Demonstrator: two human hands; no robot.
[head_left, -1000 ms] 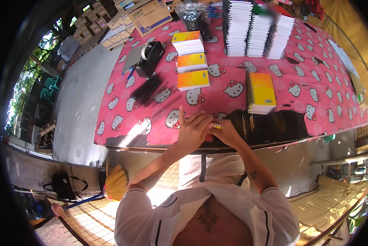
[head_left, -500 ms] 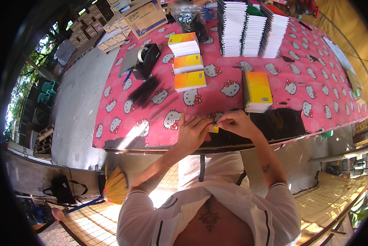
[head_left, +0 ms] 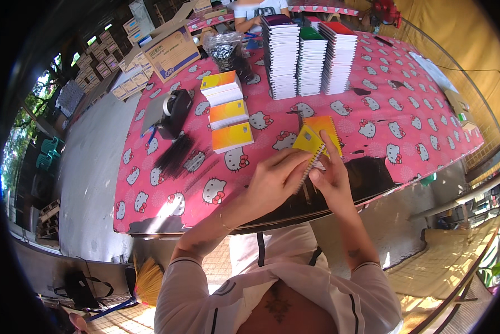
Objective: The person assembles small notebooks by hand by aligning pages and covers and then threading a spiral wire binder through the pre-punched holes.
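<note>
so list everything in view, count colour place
held notebook: 1, yellow, between both hands
spiral notebook stack: 1, yellow-orange, beyond held notebook
small book stacks: 3, yellow-orange, table's left half
tall notebook stacks: at least 3, purple, green, red tops, table's far side
coils: several, black, table's left
tape dispenser: 1, black, table's left
plastic bag: 1, clear, dark contents, far side
cardboard box: 1, brown, far left corner
table: 1, pink patterned cover, centre
cartons: many, brown, upper left
chairs: green, far left
broom: 1, yellow bristles, lower left
bag: 1, black, lower left
fan: 1, red, upper right
co-worker: 1, white shirt, top
left hand: 1, bare, on held notebook
right hand: 1, bare, on held notebook
</note>
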